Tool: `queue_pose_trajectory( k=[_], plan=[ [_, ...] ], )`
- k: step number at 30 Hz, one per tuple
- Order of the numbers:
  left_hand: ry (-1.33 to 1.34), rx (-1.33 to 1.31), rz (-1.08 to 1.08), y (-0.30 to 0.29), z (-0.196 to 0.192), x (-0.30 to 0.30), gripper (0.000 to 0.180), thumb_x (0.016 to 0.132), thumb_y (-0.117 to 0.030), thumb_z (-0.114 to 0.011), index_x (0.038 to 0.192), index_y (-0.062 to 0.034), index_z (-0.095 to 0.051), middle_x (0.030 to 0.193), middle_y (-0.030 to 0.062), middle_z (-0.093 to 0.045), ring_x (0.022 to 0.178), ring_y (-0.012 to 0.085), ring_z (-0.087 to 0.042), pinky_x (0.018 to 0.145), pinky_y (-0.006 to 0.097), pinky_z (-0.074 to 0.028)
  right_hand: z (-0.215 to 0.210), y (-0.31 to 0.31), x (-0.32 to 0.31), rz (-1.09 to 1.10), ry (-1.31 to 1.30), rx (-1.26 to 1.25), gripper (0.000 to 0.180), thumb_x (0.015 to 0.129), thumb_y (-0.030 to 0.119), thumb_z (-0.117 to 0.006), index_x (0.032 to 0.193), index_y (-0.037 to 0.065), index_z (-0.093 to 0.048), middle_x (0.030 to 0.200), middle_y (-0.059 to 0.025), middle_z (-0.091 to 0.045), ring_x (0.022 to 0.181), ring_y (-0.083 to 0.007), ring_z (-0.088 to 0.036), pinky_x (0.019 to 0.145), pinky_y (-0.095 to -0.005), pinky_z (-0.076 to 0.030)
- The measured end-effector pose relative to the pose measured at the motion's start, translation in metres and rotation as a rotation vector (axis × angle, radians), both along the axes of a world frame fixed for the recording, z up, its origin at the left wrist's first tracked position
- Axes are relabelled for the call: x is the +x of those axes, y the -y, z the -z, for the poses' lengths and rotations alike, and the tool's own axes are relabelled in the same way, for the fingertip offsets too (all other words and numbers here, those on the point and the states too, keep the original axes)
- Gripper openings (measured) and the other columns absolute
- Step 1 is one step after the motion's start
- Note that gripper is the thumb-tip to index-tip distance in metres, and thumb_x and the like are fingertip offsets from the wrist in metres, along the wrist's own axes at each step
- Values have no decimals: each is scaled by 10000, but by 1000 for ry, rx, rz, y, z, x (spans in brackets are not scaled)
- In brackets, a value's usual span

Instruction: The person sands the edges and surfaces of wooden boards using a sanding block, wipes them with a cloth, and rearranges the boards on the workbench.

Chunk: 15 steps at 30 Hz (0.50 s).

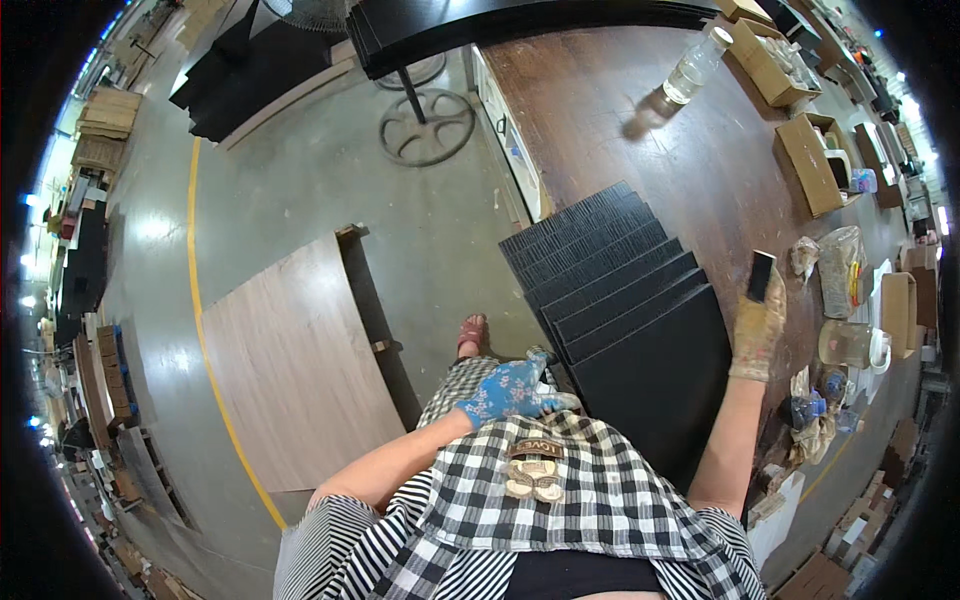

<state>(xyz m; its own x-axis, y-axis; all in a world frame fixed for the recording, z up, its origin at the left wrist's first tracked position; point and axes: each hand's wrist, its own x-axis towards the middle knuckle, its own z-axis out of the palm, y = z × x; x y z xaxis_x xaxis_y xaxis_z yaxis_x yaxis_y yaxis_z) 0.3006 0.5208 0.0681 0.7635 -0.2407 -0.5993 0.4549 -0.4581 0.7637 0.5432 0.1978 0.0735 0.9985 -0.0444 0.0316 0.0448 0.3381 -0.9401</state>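
My right hand point(760, 325), in a stained yellowish work glove, is closed on a small flat black block point(762, 277) with a pale edge. It is over the brown tabletop, just right of a stack of black panels point(645, 370). The panels are fanned out in steps, and their far ends show a ribbed, wood-like texture. My left hand point(515, 392) wears a blue flowered glove with greyish fingers. It is low in front of my checked apron, beside the near left edge of the stack, its fingers apart. I make out nothing held in it.
A clear bottle point(698, 66) stands on the brown table point(590, 110). Cardboard boxes point(808, 165), a plastic jug point(850, 345) and bagged items line the right side. More black panels point(530, 22) lie at the far end. A wooden board point(300, 365) rests low at left, near a yellow floor line.
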Motion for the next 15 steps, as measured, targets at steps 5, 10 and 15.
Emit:
queue_pose_trajectory(
  k=[5, 10, 15],
  plan=[
    [-148, -200, -185, 20, 67, -16, 1011, 778, -557, -696, 1351, 189, -329, 1136, 298, -627, 1089, 350, -628, 937, 375, -490, -41, -114, -58, -42, 238, -652, 110, 868, 49, -696, 975, 61, -671, 958, -25, -648, 769, -75, -581, 603, -196, -494],
    [-279, -471, -467, 34, 92, -27, 731, 957, -505, -440, 1440, 29, -319, 1191, 274, -598, 1023, 316, -652, 881, 384, -526, -30, -125, -79, -258, 788, -1096, 286, 689, 53, -800, 942, 63, -666, 990, -61, -667, 895, -246, -612, 772, -382, -503],
    [56, -7, -213, -13, 44, -10, 612, 869, -321, -677, 1345, -1, -465, 1169, 232, -631, 1090, 315, -623, 953, 337, -491, -47, -84, -75, -27, 676, -1244, 249, 759, -5, -695, 998, 61, -669, 1067, -90, -658, 1017, -259, -609, 898, -363, -500]
  ],
)
